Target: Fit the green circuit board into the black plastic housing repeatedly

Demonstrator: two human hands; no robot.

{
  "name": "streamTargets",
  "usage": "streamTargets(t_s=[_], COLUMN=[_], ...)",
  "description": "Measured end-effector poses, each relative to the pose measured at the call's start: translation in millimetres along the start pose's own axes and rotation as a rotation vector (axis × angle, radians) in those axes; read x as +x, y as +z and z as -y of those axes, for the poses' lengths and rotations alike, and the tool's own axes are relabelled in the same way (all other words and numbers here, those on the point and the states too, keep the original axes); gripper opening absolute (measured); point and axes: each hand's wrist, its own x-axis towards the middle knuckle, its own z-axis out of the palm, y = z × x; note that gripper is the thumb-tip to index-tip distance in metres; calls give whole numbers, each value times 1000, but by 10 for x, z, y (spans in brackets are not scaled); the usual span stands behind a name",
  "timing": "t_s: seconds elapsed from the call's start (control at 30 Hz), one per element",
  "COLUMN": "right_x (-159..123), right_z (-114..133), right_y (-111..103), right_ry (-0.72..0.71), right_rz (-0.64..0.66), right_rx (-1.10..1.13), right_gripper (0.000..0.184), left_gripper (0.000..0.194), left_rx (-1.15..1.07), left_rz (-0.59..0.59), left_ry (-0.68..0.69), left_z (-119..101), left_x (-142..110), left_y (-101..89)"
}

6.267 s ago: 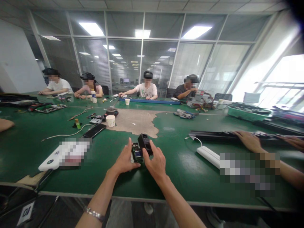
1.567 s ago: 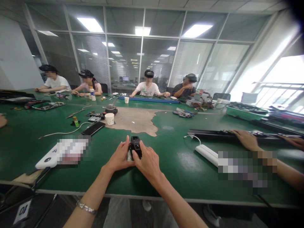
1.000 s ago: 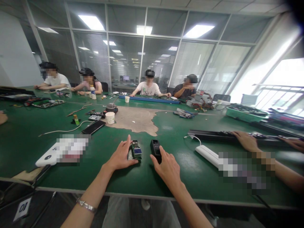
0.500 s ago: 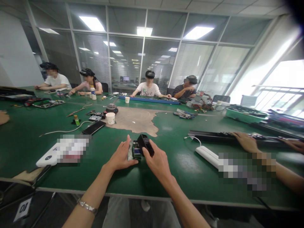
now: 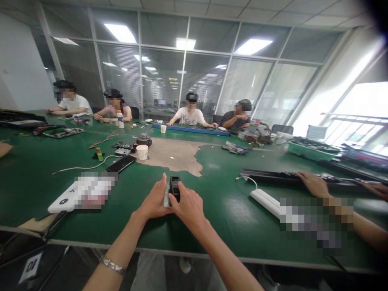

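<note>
A small black plastic case (image 5: 175, 188) stands on the green work mat (image 5: 224, 210), gripped between my two hands. My right hand (image 5: 188, 206) wraps its near side and my left hand (image 5: 155, 199) presses against its left side, where a pale strip (image 5: 166, 197) shows. The small circuit board with the blue display, seen earlier, is hidden here, so I cannot tell whether it lies under or inside the case. A metal bracelet (image 5: 112, 265) circles my left wrist.
A white power strip (image 5: 266, 203) lies to my right. Beyond it, a co-worker's hand (image 5: 313, 184) rests on a long black bar (image 5: 273, 175). Ahead lie a paper cup (image 5: 142, 152), a black phone (image 5: 120, 163) and a worn tan patch (image 5: 172, 157) of mat.
The black case has moved from tilted above the circuit board to upright between my hands. The board has gone out of sight, and my hands have closed together.
</note>
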Motion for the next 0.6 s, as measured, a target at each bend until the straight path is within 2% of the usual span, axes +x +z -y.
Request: streamTargets(t_s=[0.23, 0.43, 0.6], right_x=[-81, 3, 13], right_z=[-51, -89, -65], right_y=[86, 68, 118], right_ry=[-37, -24, -7], right_rz=[32, 41, 31], right_rx=[-11, 10, 31], right_gripper=[55, 55, 48], left_gripper=[134, 132, 127], left_rx=[21, 15, 17], left_rz=[0, 0, -3], left_ry=[-5, -5, 6], left_z=[29, 24, 37], left_x=[8, 14, 19], left_y=[22, 25, 33])
